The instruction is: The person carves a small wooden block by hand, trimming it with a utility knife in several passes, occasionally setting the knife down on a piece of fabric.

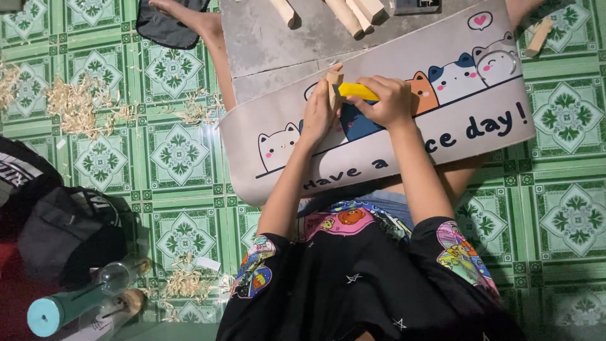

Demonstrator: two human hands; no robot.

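**Carving a small wood block over the lap mat**

The left hand (319,113) grips a small wood block (333,81); the right hand (386,101), at its 3 o'clock, is clenched on a yellow-handled knife (358,91). Shaving appears underway; further cuts call for steady, shallow strokes away from fingers, above the mat (480,120).

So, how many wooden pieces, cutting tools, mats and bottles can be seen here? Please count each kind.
Wooden pieces: 6, one in the left hand at, four on the grey board, one on the floor
Yellow-handled tool, in the right hand: 1
Cat mat: 1
Clear bottle: 1
Total: 9
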